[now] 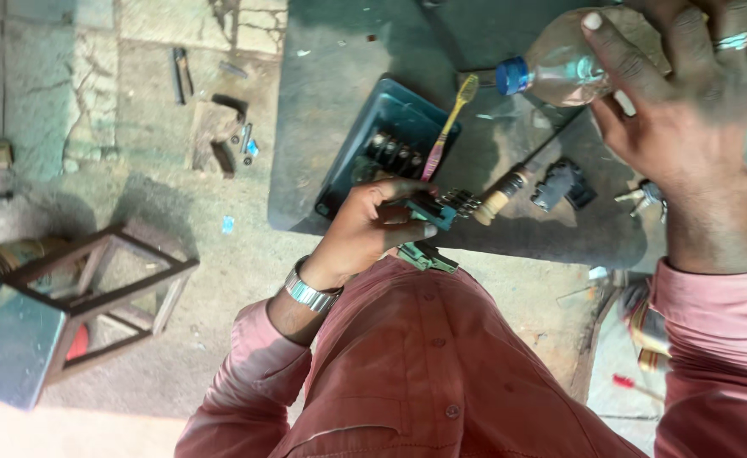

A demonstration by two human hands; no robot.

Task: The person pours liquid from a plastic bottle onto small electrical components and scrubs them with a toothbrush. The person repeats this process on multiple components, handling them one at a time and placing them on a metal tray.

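My left hand [363, 227], with a metal watch on its wrist, is closed around a small teal electrical part with metal contacts [441, 208], held just above the near edge of a dark work slab [331, 76]. My right hand [687, 110], wearing a ring, grips a clear plastic bottle [564, 64] with a blue cap [513, 75]. The bottle lies sideways in the air over the slab, cap pointing left. A yellow and pink toothbrush [450, 127] rests across a dark teal housing [386, 136] right behind my left hand.
On the slab lie a wooden-handled screwdriver [505, 191], a black plastic part [564, 185] and some keys [645, 195]. A wooden stool frame [102, 288] stands on the floor at left. Small metal scraps [221, 136] and a red-handled tool [632, 383] lie on the ground.
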